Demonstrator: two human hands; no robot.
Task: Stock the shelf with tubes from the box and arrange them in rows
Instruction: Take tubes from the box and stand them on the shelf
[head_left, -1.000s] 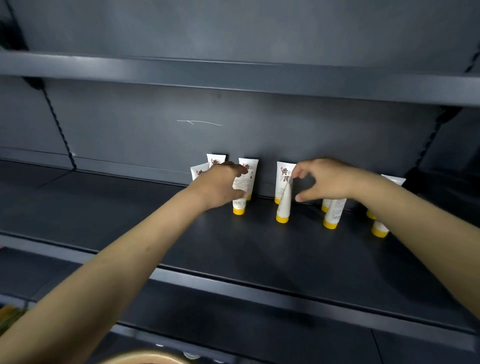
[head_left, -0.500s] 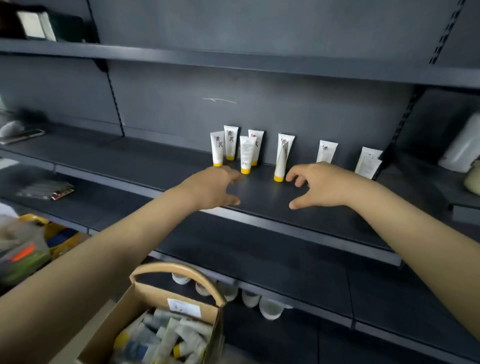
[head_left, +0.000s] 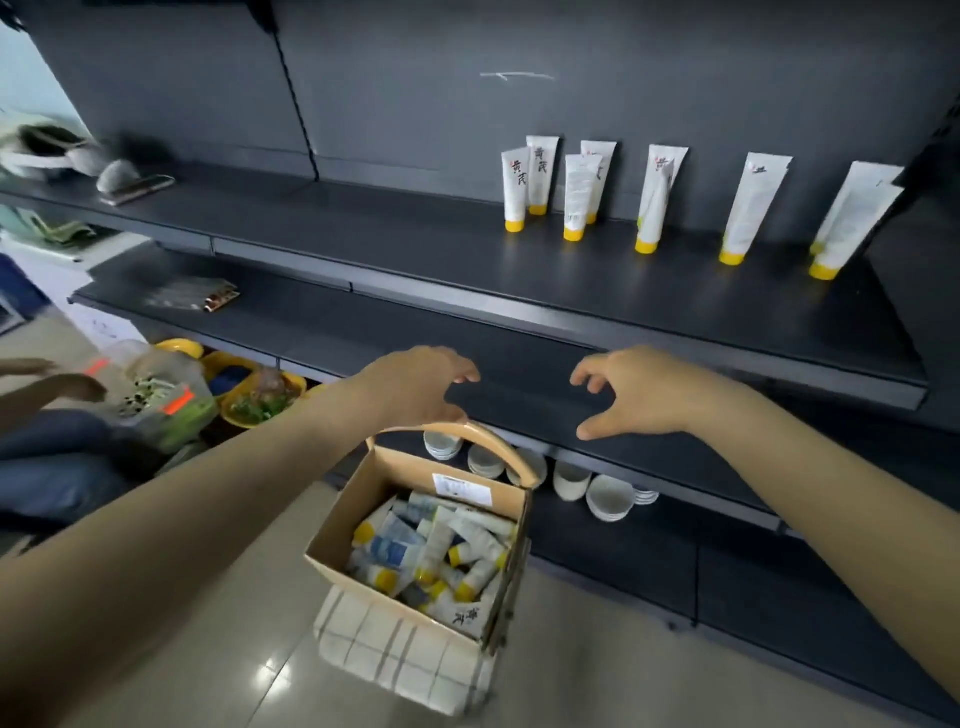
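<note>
Head view: a single frame, looking down along a shelving unit.
Left grip (head_left: 415, 387): centre of the frame, above the box handle; fingers spread and loosely curved, nothing in it.
Right grip (head_left: 639, 395): just right of centre, level with the left one and apart from it; fingers spread and bent, thumb low, also empty.
Brown cardboard box (head_left: 348, 506): lower centre, open-topped, sitting in a white checked basket (head_left: 395, 654) with a curved wooden handle (head_left: 498, 447), on a pale tiled floor.
Loose white tubes with yellow caps (head_left: 441, 551): heaped untidily inside the box.
White tubes standing on their yellow caps (head_left: 576, 197): upper right, on the dark grey metal shelf (head_left: 363, 234), against the back panel; four cluster at the left, two in front and two behind, with others spaced out further right.
White ceramic bowls (head_left: 608, 496): stacked on a lower shelf, right of the box.
Yellow bowls of greens (head_left: 260, 405): lower left, near the floor.
Another person's hands (head_left: 67, 387): left edge, blurred.
</note>
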